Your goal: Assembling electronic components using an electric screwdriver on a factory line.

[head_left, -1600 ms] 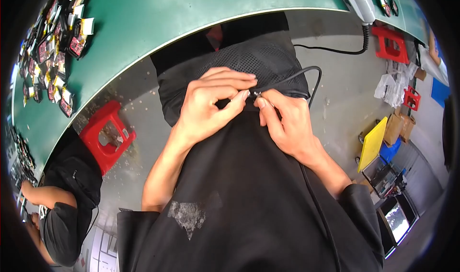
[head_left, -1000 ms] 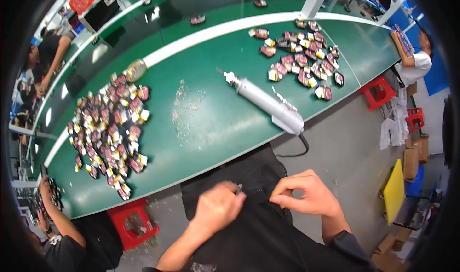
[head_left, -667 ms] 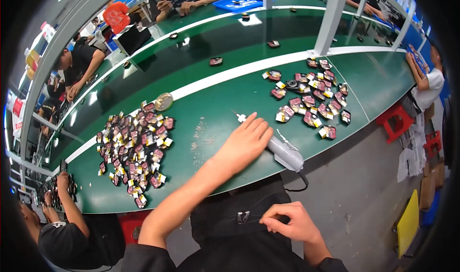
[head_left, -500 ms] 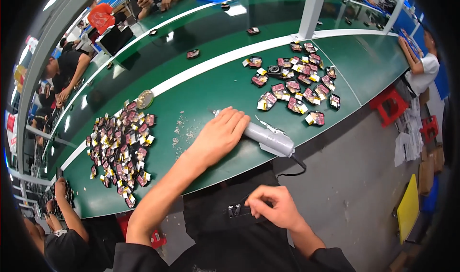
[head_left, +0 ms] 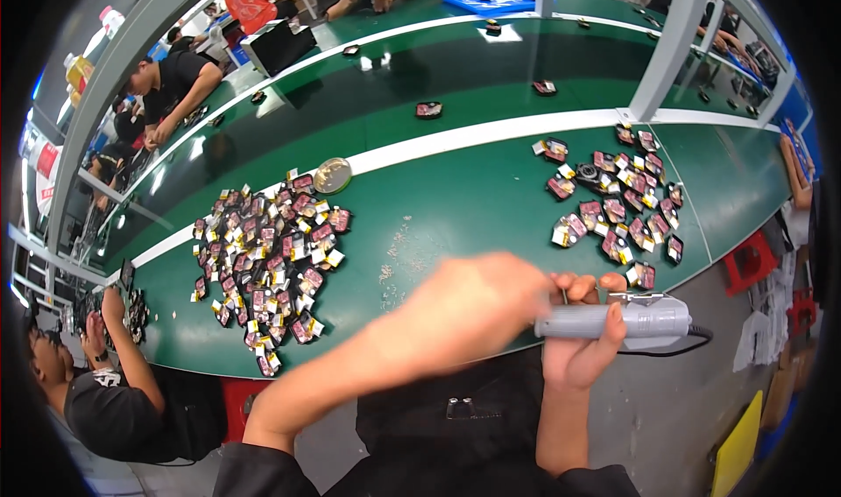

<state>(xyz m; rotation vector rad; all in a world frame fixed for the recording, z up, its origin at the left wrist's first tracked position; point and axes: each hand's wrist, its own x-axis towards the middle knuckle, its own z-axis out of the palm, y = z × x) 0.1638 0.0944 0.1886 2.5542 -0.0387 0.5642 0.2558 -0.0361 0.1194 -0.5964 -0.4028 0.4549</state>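
My right hand (head_left: 580, 352) holds a grey electric screwdriver (head_left: 653, 319) from below, thumb and fingers wrapped round its body. The tool lies level above the table's near edge, its dark cord hanging off the right end. Blurred by motion, my left hand (head_left: 486, 296) is at the tool's left end; its fingers are hidden, so their grip does not show. Left of my hands is a dense heap of small black parts (head_left: 272, 260) with pinkish faces and white-yellow tabs. More such parts (head_left: 613, 208) lie looser at the right. Tiny loose pieces (head_left: 403, 256) are scattered behind my left hand.
A round shallow dish (head_left: 333, 176) stands at the heap's far edge. Beyond the white rail (head_left: 491, 133), a dark green belt carries a few parts. A grey post (head_left: 679, 50) rises at the right. Several people work around, one close at my left.
The screwdriver has come up off the table into my right hand, which has moved up and right. My left hand has moved right, to the tool's end. The whole view has shifted.
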